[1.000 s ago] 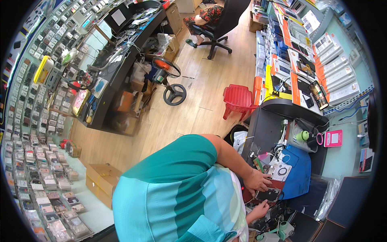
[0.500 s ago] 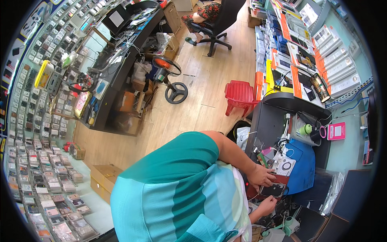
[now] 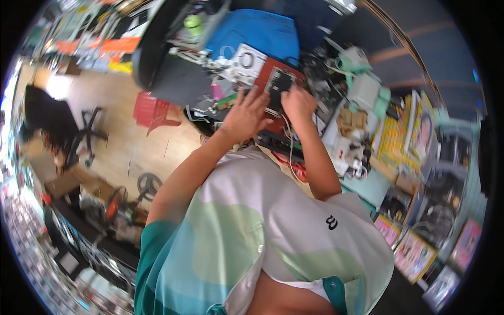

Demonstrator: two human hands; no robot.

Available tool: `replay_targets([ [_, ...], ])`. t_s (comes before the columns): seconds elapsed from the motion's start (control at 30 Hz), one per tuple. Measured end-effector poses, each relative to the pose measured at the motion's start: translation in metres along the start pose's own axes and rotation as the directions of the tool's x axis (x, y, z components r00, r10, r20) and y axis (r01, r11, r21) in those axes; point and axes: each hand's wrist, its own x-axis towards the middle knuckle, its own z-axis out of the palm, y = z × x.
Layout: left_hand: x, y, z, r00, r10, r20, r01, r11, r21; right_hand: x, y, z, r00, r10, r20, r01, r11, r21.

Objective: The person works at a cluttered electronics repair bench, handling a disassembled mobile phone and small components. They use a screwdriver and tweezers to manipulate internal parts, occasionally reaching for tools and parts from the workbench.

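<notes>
A flat dark rectangular device [image 3: 279, 88] with a paler rim, like an opened phone, lies on a reddish-brown mat [image 3: 266, 72] on the workbench. My left hand [image 3: 245, 116] rests beside its left edge, palm down, with the fingers stretched out and slightly spread. Over the device's right side, my right hand [image 3: 299, 106] is closed, its fingers curled together. Whatever those fingers pinch, if anything, is hidden. A white sheet or box with a dark ring [image 3: 248, 64] sits just beyond the device. Near my left hand lies a green strip [image 3: 227, 101], like a circuit board.
A blue mat [image 3: 253, 32] covers the bench behind. Cables and small parts crowd around it. To the right stand a pale green and white machine [image 3: 364, 90] and yellow packages [image 3: 396, 131]. A red plastic stool [image 3: 150, 112] and a black office chair [image 3: 50, 118] stand left.
The whole view has swung round, so the bench now lies straight ahead. My right hand has come in over the device's right side. My left hand stays spread at its left.
</notes>
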Motion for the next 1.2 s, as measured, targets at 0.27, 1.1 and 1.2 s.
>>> replay_targets([
  [0.27,0.003,0.004,-0.006,0.997,0.080,0.005,-0.080,0.996,0.030,-0.013,0.000,-0.004,0.997,0.022,-0.073,-0.018,0.999,0.050],
  [1.1,-0.002,-0.025,0.003,0.978,0.200,-0.059,-0.205,0.975,-0.083,-0.077,-0.002,-0.026,0.897,0.430,-0.105,-0.417,0.900,0.127],
  [1.2,0.000,-0.035,0.006,0.968,0.222,-0.121,-0.242,0.952,-0.189,-0.110,0.005,-0.023,0.879,0.468,-0.090,-0.443,0.872,0.206],
])
